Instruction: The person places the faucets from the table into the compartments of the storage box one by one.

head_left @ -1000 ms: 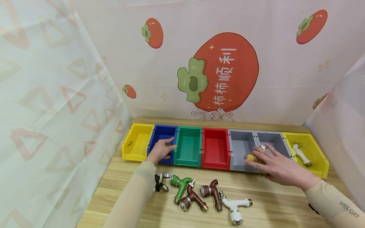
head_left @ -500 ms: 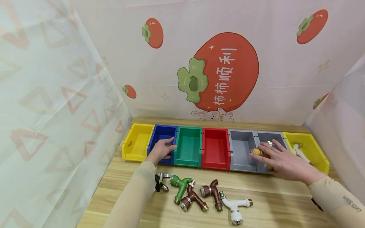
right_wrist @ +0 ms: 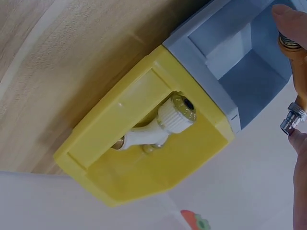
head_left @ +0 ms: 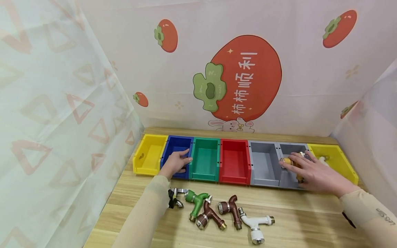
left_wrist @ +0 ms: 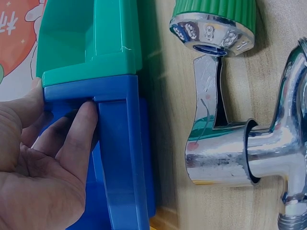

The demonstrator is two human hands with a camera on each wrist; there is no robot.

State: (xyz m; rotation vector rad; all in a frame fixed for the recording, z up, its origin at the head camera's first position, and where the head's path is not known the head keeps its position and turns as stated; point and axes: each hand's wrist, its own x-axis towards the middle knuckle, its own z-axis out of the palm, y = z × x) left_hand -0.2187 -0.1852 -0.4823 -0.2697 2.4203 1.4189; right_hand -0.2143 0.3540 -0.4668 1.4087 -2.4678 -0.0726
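Observation:
My right hand grips an orange-yellow faucet with a ribbed knob above the right grey bin. In the right wrist view, that faucet's orange body spans between thumb and finger, its silver end pointing down. A white faucet lies in the right yellow bin beside it. My left hand reaches into the blue bin, its fingers curled at the wall shared with the green bin. The left wrist view shows one finger touching the blue bin's inner corner.
A red bin, another grey bin and a left yellow bin complete the row. In front lie a chrome faucet, a green faucet, two brown faucets and a white faucet.
My right hand has carried the orange-yellow faucet rightward, from the border of the two grey bins to over the right grey bin. The left hand keeps its place.

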